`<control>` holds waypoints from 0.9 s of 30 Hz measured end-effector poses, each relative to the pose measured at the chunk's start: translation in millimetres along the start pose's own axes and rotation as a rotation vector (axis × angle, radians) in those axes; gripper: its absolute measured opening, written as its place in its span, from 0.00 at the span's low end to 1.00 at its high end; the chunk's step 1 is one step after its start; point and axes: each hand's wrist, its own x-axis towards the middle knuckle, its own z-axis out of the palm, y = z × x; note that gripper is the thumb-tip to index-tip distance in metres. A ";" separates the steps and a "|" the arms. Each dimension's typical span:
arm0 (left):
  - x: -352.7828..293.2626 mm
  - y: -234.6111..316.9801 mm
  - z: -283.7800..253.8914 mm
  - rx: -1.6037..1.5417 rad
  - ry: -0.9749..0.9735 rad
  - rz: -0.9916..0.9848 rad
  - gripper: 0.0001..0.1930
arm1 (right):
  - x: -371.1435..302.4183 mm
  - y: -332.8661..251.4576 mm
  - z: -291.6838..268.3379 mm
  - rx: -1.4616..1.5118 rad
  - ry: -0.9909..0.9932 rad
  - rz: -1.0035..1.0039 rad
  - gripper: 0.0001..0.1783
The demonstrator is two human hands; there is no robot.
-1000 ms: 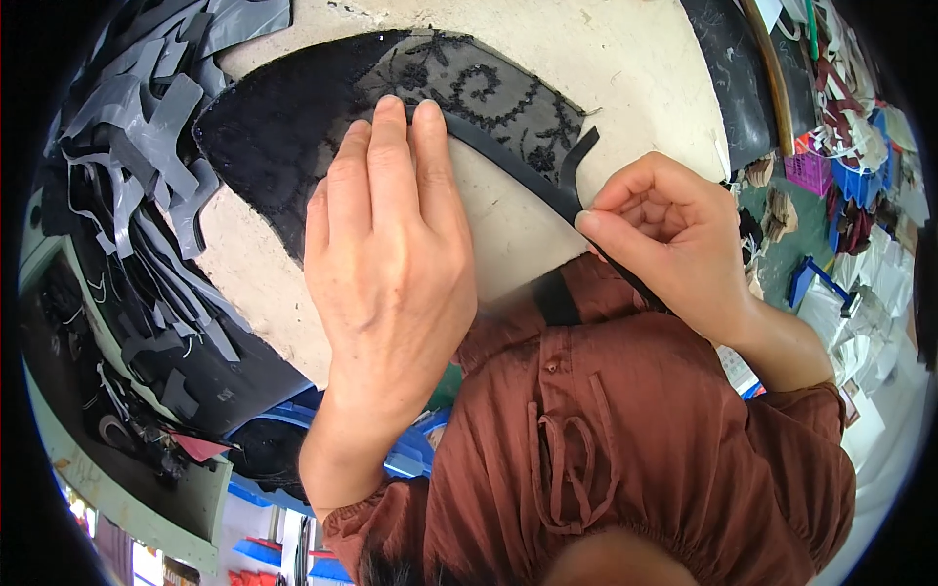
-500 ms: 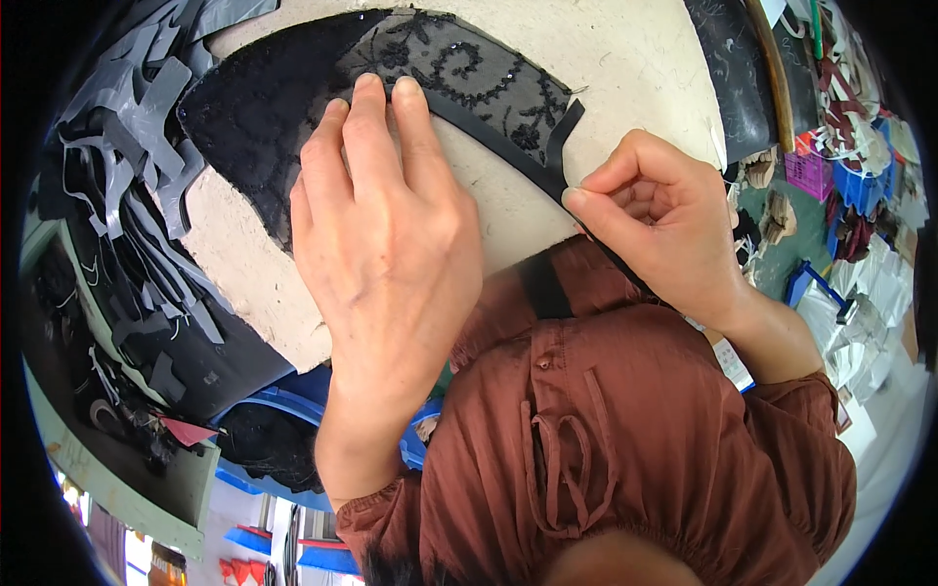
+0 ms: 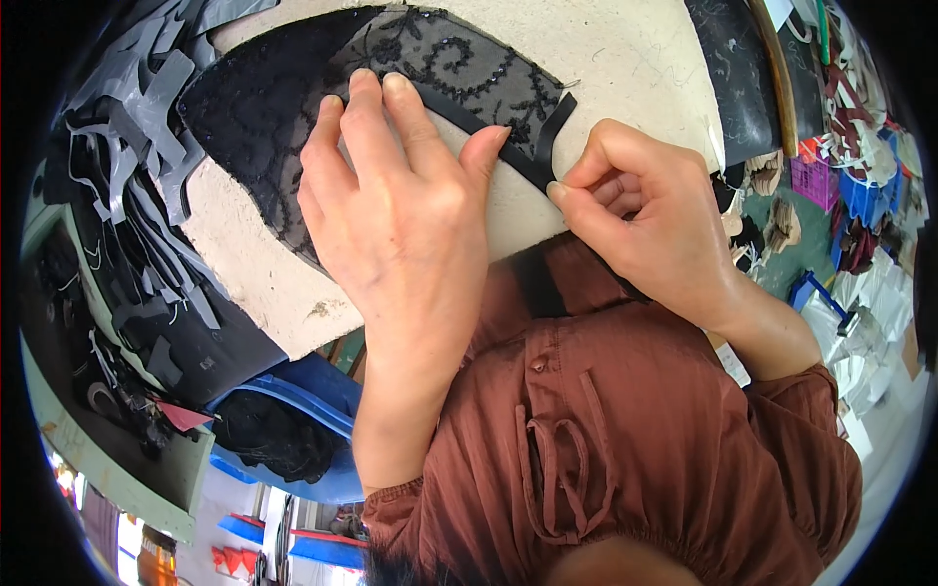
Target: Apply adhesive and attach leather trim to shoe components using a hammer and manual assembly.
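Observation:
A black cut piece of fabric [image 3: 244, 107], one part of it sheer beaded lace with dark curling embroidery [image 3: 459, 63], lies on a pale, worn board. Along the lace's near edge runs a narrow black strip [image 3: 457, 114], whose short loose end angles up at the lace's right corner. My left hand [image 3: 396, 215] presses down on the piece and strip with stretched fingers; its thumb reaches out to the strip. My right hand [image 3: 650, 220] pinches the strip between thumb and forefinger just right of the lace, its other fingers curled in.
The pale board [image 3: 635, 59] fills the working area. Grey cut scraps [image 3: 147, 146] are heaped at its left. Below left stands a blue tub [image 3: 337, 415] with black material inside. A wooden rod [image 3: 772, 68] lies at right, near a magenta basket [image 3: 813, 181].
My left thumb has swung out from the hand onto the strip. My right hand has shifted slightly left and up, still pinching the strip.

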 end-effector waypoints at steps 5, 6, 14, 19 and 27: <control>-1.0 5.9 0.7 -0.009 0.017 -0.024 0.32 | 4.8 -0.7 -2.6 -0.056 -0.015 -0.003 0.09; -1.1 5.8 -0.6 -0.021 -0.004 -0.017 0.35 | 6.2 -1.0 -2.8 -0.109 -0.015 -0.034 0.09; -0.9 10.7 -4.8 -0.034 -0.065 -0.027 0.42 | 20.4 3.5 -37.2 -0.512 0.012 -0.350 0.09; 1.7 13.3 -11.6 -0.061 -0.124 -0.066 0.48 | 43.8 6.2 -44.6 -0.573 0.052 -0.662 0.09; 0.4 12.5 -12.8 -0.077 -0.132 -0.094 0.49 | 45.0 -10.1 -52.4 -0.448 -0.177 -0.604 0.08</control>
